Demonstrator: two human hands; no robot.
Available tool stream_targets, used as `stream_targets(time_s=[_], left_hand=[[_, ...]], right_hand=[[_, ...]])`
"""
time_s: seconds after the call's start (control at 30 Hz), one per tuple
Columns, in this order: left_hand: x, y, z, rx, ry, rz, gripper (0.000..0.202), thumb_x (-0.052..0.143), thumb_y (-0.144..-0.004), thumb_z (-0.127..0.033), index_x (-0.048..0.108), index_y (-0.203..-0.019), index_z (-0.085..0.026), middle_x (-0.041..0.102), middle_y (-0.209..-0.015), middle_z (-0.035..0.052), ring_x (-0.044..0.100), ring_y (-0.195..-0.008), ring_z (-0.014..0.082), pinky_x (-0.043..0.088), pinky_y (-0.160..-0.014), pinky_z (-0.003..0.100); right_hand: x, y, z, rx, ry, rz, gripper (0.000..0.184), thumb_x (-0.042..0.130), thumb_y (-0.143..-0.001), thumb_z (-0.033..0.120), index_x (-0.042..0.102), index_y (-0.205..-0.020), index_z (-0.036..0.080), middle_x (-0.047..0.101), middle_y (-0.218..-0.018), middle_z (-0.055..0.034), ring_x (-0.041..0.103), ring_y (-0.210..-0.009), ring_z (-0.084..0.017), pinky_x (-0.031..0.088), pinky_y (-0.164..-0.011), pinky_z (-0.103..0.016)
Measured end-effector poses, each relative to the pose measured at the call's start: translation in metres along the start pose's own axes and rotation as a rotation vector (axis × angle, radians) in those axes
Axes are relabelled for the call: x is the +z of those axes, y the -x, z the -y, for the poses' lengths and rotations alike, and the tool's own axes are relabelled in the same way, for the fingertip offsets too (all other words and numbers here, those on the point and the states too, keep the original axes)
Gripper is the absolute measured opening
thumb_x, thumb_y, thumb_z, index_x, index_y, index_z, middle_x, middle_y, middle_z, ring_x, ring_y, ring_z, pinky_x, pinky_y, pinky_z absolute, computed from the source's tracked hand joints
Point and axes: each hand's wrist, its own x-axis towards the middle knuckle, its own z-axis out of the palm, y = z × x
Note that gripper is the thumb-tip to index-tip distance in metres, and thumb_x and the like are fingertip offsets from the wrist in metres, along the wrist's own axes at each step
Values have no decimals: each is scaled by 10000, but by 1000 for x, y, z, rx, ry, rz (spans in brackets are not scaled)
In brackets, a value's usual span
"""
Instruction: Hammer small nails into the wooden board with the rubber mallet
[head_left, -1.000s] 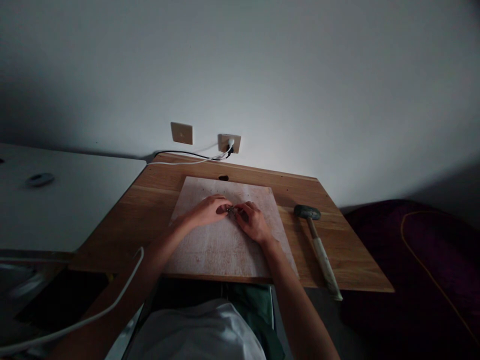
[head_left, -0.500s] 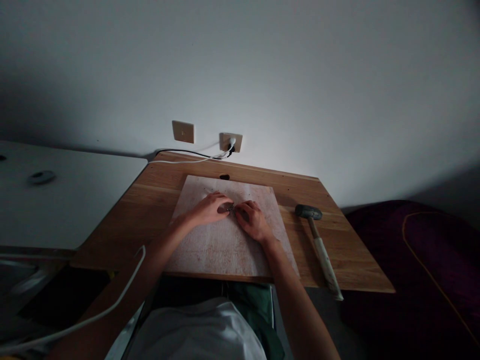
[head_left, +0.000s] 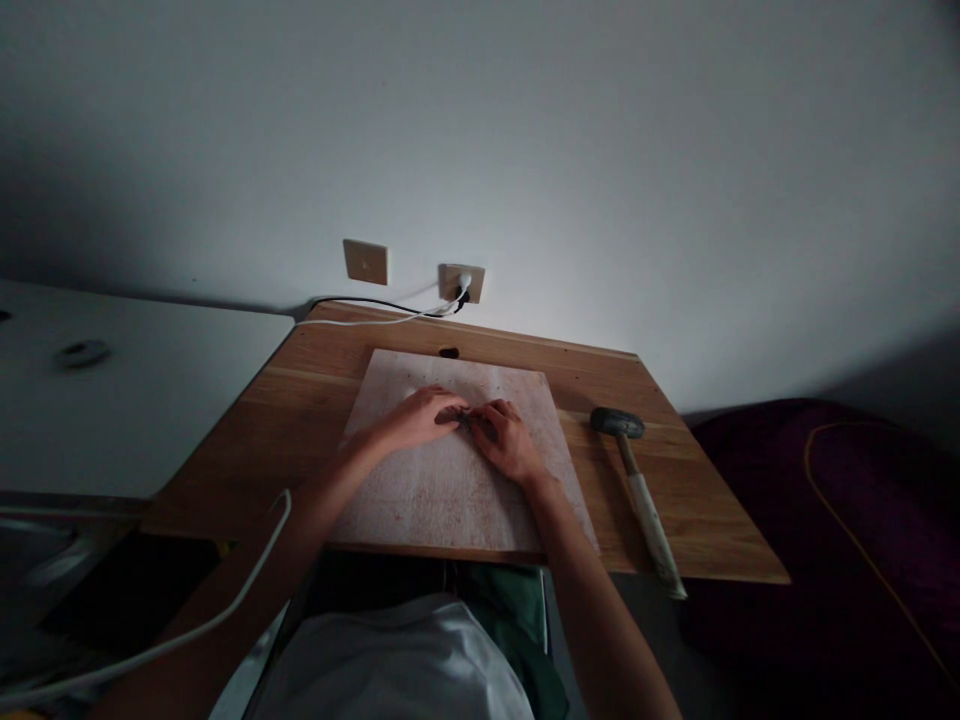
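Over the middle of a pale, worn board (head_left: 442, 490), my left hand (head_left: 421, 416) and my right hand (head_left: 507, 440) meet at the fingertips. Between them is a small dark metal piece (head_left: 463, 418), too small to name. Both hands have thumb and fingers pinched on it, the left from its left side and the right from its right. The fingers hide much of the piece. To the right of the board lies a mallet (head_left: 618, 424) with a black head and a whitish handle, untouched.
The board rests on a wooden tabletop (head_left: 262, 440) against a wall. White and black cables (head_left: 375, 304) run to a wall socket (head_left: 462, 282). At left stands a white surface (head_left: 165, 390); at right is a dark purple cloth-covered shape (head_left: 840, 520). A white cable (head_left: 225, 612) crosses near my left arm.
My fingertips have shifted very slightly around the small metal piece. The board and the mallet stay where they were.
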Motion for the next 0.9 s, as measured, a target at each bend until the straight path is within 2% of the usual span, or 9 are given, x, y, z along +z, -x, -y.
stream_targets(time_s=[0.37, 0.67, 0.9], left_hand=[[3, 1, 3, -20, 43, -1, 278, 668, -868, -76, 750, -1089, -223, 787, -1043, 24, 736, -925, 184, 564, -853, 295], [3, 0, 0, -16, 98, -1, 274, 660, -877, -47, 760, -1066, -218, 799, -1029, 16, 739, -871, 169, 564, -829, 277], [3, 0, 0, 14, 38, 27, 255, 665, -895, -46, 760, -1066, -211, 785, -1027, 23, 726, -934, 181, 538, -868, 285]], right_hand=[[-3, -1, 3, 1, -2, 2, 111, 646, -935, 139, 693, -962, 236, 667, -1006, -79, 620, -1004, -260, 543, -944, -422], [-3, 0, 3, -8, -13, -8, 128, 644, -952, 156, 719, -1029, 225, 673, -1040, -90, 636, -1017, -257, 551, -943, -415], [0, 0, 1, -10, -14, -16, 141, 639, -976, 192, 732, -1079, 214, 684, -1041, -99, 641, -1005, -265, 560, -922, -426]])
